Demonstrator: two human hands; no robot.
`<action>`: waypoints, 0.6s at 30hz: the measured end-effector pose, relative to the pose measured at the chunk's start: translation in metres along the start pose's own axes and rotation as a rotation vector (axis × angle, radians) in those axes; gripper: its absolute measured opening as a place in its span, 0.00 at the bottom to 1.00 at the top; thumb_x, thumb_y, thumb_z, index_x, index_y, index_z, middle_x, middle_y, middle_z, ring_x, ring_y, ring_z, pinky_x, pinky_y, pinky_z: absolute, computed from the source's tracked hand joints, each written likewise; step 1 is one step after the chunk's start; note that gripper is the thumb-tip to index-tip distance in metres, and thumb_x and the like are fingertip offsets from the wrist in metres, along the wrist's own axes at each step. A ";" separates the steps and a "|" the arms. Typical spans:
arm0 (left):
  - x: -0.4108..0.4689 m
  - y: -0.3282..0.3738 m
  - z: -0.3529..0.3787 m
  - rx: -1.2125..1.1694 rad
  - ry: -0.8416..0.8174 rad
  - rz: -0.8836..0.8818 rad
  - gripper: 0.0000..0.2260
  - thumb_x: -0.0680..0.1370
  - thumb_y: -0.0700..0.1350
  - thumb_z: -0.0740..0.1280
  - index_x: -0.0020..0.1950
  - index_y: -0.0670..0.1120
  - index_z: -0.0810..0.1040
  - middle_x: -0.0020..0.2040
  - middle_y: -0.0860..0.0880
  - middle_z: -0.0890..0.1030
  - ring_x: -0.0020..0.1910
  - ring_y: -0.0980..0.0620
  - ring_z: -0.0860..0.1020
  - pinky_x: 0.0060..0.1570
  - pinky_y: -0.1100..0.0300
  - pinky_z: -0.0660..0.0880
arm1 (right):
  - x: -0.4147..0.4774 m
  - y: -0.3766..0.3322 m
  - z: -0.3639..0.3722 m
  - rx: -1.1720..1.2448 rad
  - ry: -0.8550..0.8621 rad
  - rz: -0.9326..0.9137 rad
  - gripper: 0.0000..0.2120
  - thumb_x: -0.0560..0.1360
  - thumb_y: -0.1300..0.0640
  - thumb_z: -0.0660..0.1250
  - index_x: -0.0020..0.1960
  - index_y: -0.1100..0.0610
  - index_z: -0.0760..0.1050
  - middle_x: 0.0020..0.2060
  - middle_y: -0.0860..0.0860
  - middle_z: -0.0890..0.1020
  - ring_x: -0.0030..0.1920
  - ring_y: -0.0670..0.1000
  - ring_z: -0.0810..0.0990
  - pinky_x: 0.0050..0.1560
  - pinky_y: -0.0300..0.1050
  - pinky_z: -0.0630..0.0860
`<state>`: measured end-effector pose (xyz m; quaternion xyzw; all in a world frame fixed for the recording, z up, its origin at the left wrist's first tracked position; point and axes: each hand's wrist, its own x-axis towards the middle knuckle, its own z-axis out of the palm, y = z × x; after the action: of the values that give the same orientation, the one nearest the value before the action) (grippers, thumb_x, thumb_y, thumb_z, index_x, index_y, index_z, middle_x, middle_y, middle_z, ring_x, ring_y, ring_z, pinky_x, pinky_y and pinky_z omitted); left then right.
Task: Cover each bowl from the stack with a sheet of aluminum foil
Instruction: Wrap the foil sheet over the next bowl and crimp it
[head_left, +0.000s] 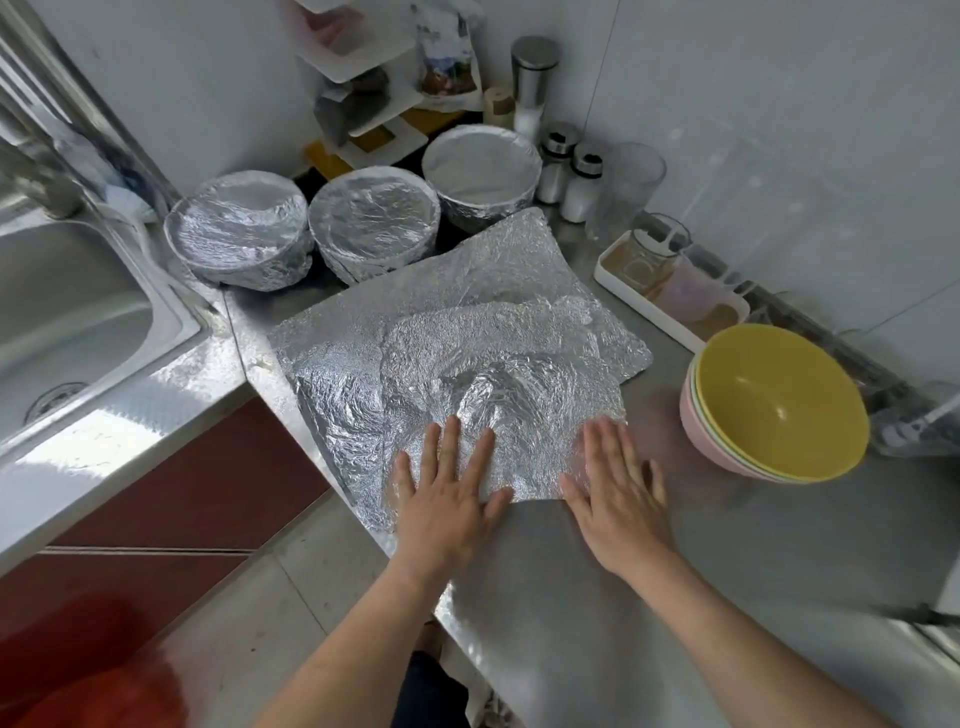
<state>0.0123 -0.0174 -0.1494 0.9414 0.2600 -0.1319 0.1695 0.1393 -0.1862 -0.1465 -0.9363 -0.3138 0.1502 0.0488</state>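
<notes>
The fingers (449, 441) of the left hand (447, 499) lie straight and spread apart, palm down, flat on the near edge of the top foil sheet (504, 405), with nothing curled or pinched. The right hand (618, 499) lies the same way just beside it, its fingers straight and a little apart, their tips on the sheet's near right corner and the palm over the bare steel surface (675, 597). That hand is slightly blurred, so whether it presses or only rests I cannot tell. The top sheet is crumpled and humped in the middle, and lies on a loose pile of foil (467, 322) spread out flat, whose left corner reaches over the surface's front edge. To the right of the pile, apart from it, stands the stack of bowls (779, 405), uncovered, a yellow one on top with a pale green and a pink one nested under it. Behind the pile three foil-covered bowls sit in a row: the left one (239, 228), the middle one (374, 223), and the right one (483, 171), whose base the pile's far corner touches. A sink (67, 312) is at far left. Along the right wall are two shakers (571, 171), a steel canister (532, 78) and a white tray (613, 273) holding glass cups.
</notes>
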 end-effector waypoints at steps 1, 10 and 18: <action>0.001 0.001 -0.002 -0.011 -0.007 -0.012 0.30 0.79 0.69 0.41 0.76 0.62 0.34 0.76 0.49 0.29 0.74 0.47 0.27 0.72 0.37 0.33 | 0.003 -0.001 -0.002 0.009 0.023 0.013 0.35 0.74 0.32 0.32 0.77 0.46 0.35 0.75 0.41 0.35 0.74 0.42 0.31 0.74 0.55 0.44; 0.026 -0.026 -0.062 -0.424 0.419 -0.457 0.26 0.80 0.48 0.64 0.75 0.44 0.62 0.71 0.37 0.67 0.69 0.38 0.64 0.67 0.47 0.61 | 0.030 -0.005 -0.014 0.455 0.303 0.232 0.30 0.76 0.55 0.66 0.74 0.59 0.60 0.71 0.60 0.67 0.72 0.60 0.64 0.70 0.56 0.62; 0.042 -0.034 -0.075 -0.929 0.510 -0.509 0.22 0.80 0.39 0.65 0.73 0.50 0.64 0.34 0.51 0.72 0.28 0.54 0.69 0.28 0.60 0.68 | 0.072 -0.003 -0.042 0.920 0.142 0.569 0.08 0.75 0.61 0.65 0.47 0.67 0.77 0.37 0.56 0.78 0.36 0.52 0.73 0.34 0.44 0.64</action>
<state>0.0411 0.0575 -0.1043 0.6786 0.5409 0.1897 0.4593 0.2049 -0.1403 -0.1242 -0.8741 0.0539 0.2157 0.4319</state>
